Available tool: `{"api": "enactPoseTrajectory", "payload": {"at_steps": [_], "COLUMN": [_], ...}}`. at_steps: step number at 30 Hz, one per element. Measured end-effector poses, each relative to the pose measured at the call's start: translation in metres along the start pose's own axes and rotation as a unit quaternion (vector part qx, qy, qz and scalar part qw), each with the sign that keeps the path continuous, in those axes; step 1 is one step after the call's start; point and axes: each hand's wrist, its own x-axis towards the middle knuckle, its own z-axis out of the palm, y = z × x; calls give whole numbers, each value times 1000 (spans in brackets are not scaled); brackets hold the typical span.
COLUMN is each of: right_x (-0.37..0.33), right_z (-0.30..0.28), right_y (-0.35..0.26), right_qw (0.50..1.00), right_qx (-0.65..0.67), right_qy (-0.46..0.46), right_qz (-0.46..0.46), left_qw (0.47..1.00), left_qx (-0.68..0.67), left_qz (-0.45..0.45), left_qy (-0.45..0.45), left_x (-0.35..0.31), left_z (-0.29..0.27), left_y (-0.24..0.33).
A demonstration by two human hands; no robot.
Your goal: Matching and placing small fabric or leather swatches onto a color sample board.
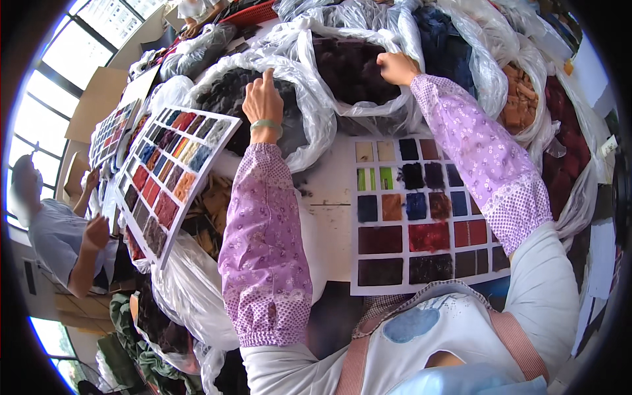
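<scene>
My left hand (pixel 263 104), with a green bracelet at its wrist, is over a clear plastic bag (pixel 315 115) of dark grey soft pieces (pixel 227 92). Its index finger is stretched out and the others partly bent; nothing shows in it. Farther right, my right hand (pixel 398 68) is closed above the edge of a bag of dark purplish-brown pieces (pixel 349 66). What its fingers hold, if anything, is hidden. Between my forearms a white swatch board (pixel 378 289) lies flat, bearing rows of coloured fabric samples, partly covered by my right sleeve. Purple flowered oversleeves cover both forearms.
A second swatch board (pixel 168 178) stands tilted left of my left forearm, with another board (pixel 115 131) beyond. At right are bags of dark blue, orange-brown pieces (pixel 518 99) and dark red pieces (pixel 566 145). Another person (pixel 56 224) works at left; a red crate (pixel 253 14) is at the back.
</scene>
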Motion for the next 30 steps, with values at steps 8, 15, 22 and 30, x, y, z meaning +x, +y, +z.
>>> {"api": "enactPoseTrajectory", "payload": {"at_steps": [8, 15, 22, 30], "right_x": [-28, -55, -118, -162], "right_z": [-20, -36, -35, 15], "right_y": [-31, 11, -31, -56], "right_qw": [978, 998, 943, 925], "right_qx": [210, -21, 120, 37], "right_qy": [8, 24, -122, -270], "right_qz": [-7, 52, -286, -265], "left_qw": [984, 956, 954, 912], "left_qx": [-172, -271, -234, -296], "left_qz": [-40, 3, 122, 122], "left_qy": [-36, -113, -140, -255], "left_x": [-38, -108, -162, -187], "left_z": [-61, -80, -66, -44], "left_y": [50, 82, 105, 110]}}
